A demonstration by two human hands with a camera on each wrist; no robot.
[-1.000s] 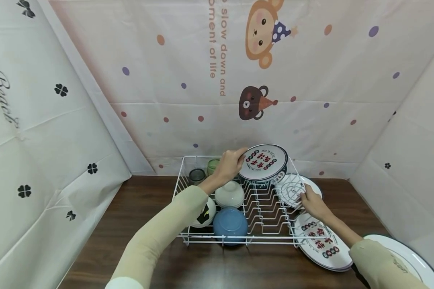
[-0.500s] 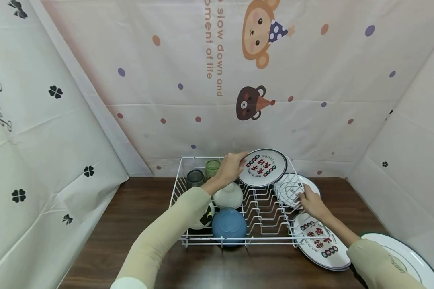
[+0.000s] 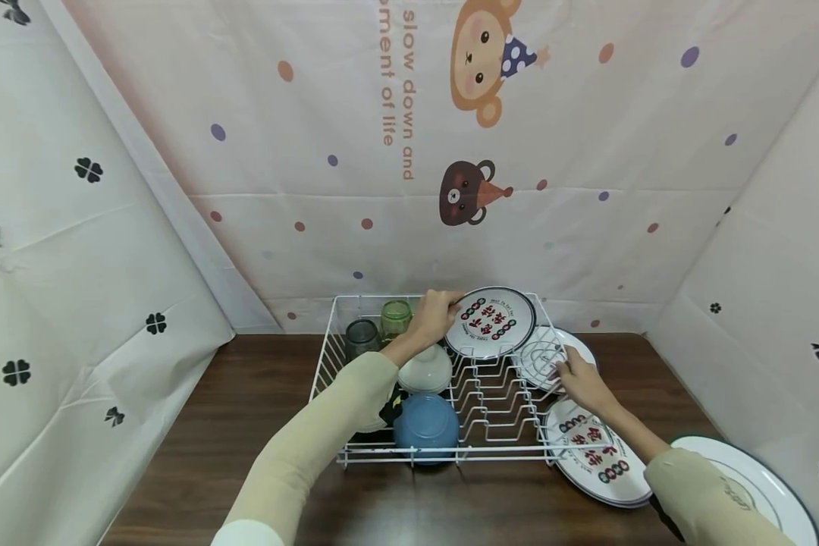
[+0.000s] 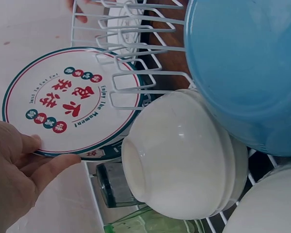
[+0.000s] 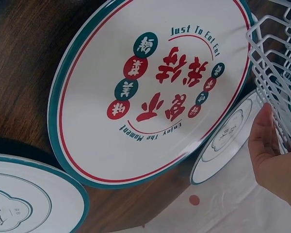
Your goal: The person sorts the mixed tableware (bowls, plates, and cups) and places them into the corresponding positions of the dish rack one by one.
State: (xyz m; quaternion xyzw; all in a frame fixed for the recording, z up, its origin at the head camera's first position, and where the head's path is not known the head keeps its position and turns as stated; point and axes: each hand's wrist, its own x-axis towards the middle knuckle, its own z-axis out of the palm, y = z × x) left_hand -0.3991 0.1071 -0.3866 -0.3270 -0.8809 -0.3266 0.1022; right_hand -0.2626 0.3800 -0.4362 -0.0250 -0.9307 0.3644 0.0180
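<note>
My left hand pinches the left edge of a round white plate with a dark rim and red lettering. The left wrist view shows the thumb on the face of this plate. It stands leaning among the rear wires of a white wire dish rack, with another patterned rim showing behind its lower edge. My right hand grips the rack's right side wires, also seen in the right wrist view with the thumb against them.
A blue bowl, white bowls, a green glass and a dark glass fill the rack's left half. Right of the rack lie stacked lettered plates, a white plate and a larger plate.
The plate in my left hand has come down into the rear of the rack. My right hand has kept its hold on the rack's side. The head view has shifted slightly.
</note>
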